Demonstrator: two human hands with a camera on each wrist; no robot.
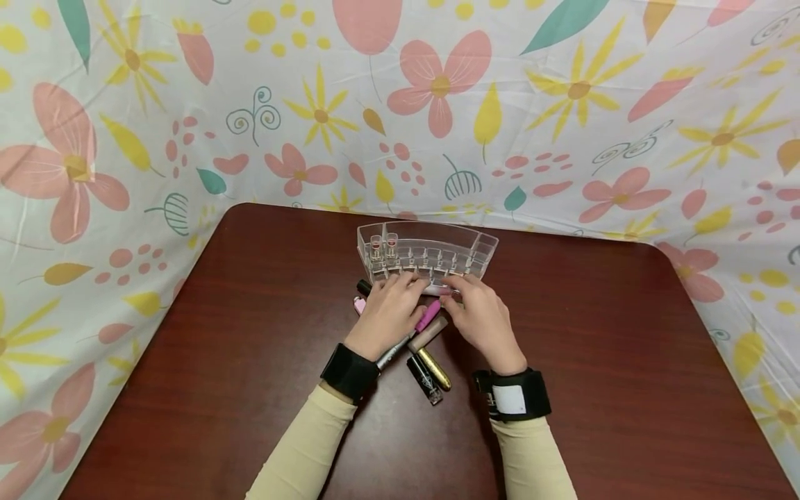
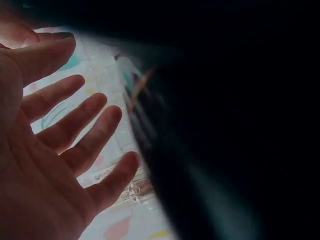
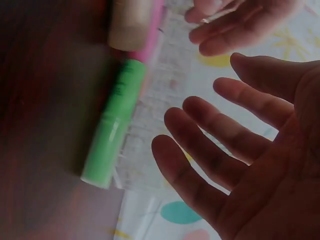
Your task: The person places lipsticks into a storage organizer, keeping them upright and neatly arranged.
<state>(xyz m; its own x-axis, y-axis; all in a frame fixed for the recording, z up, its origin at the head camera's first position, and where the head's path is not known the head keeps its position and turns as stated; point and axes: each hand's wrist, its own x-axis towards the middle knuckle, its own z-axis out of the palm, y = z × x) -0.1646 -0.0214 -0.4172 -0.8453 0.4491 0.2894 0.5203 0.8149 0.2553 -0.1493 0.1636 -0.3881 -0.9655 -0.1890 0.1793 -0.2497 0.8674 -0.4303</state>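
Note:
My left hand (image 1: 389, 314) reaches over a loose pile of makeup tubes, fingertips at the front edge of a clear tiered organizer (image 1: 431, 260). Opposite it, my right hand (image 1: 486, 318) has its fingertips at the same edge. Both wrist views show the fingers spread and slightly bent, with nothing gripped. Between the hands lie a magenta tube (image 1: 428, 317) and a taupe tube (image 1: 428, 335). A green tube (image 3: 113, 125) appears beside my right hand in the right wrist view. Two clear-capped lipsticks (image 1: 384, 246) stand in the organizer's left slots.
Toward me on the brown table (image 1: 262, 389) lie a gold tube (image 1: 435, 368), a black lipstick case (image 1: 424, 379) and a silver pen-like tube (image 1: 392, 354). A black tube (image 1: 364, 287) and a pale pink tube (image 1: 359, 304) poke out left of my left hand. Flowered cloth (image 1: 300, 104) hangs behind.

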